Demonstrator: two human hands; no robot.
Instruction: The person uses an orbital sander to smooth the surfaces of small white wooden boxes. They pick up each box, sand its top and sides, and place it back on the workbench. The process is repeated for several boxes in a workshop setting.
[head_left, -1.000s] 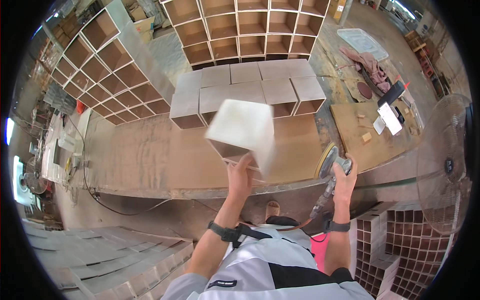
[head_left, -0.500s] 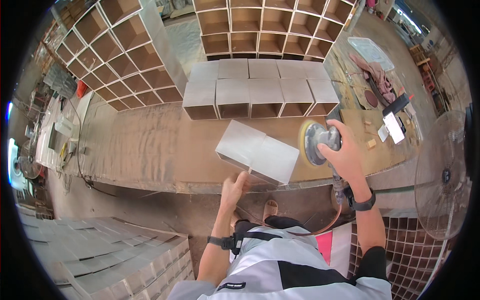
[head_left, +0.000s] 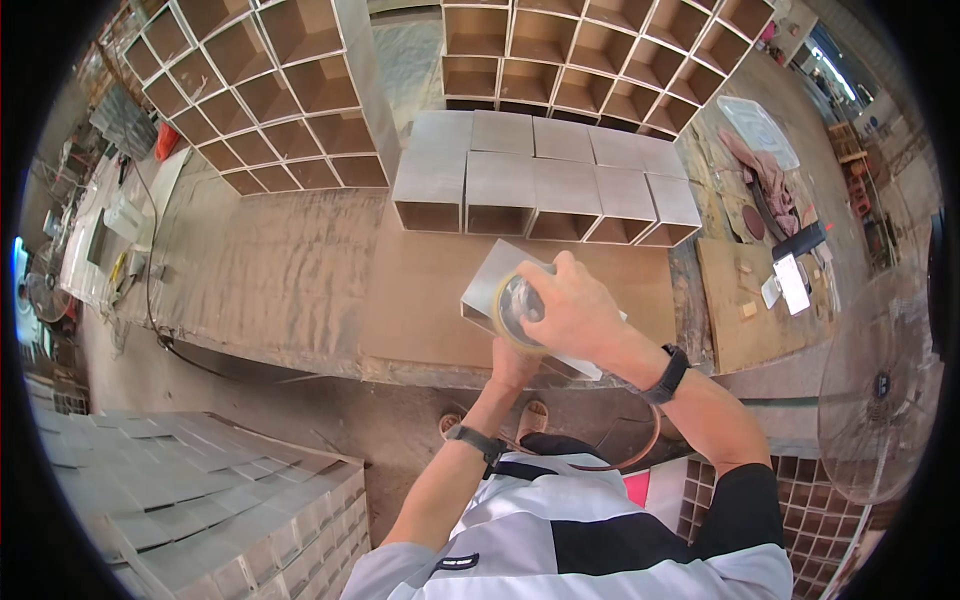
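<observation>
My right hand (head_left: 578, 305) is wrapped over a round power sander (head_left: 515, 312) with a yellowish pad rim. The sander is on a pair of light grey open-fronted boxes, tilted a little toward the left. Of the pair, the left grey box (head_left: 488, 270) shows its top and part of its open front. The other one is mostly hidden under my right hand and forearm. At the boxes' near edge my left hand (head_left: 513, 364) is closed on them, its fingertips partly covered by the sander. A brownish hose runs down from under my right forearm.
Behind lie two rows of grey boxes (head_left: 500, 180). Tall stacks of open boxes (head_left: 330, 130) stand farther back. At right are a phone (head_left: 791, 284), a cloth (head_left: 765, 180) and a large fan (head_left: 880, 385). More boxes (head_left: 200, 500) are piled at my lower left.
My right hand has brought the sander left from beside the boxes onto them. My left hand stays at their near edge. The whole view has shifted slightly.
</observation>
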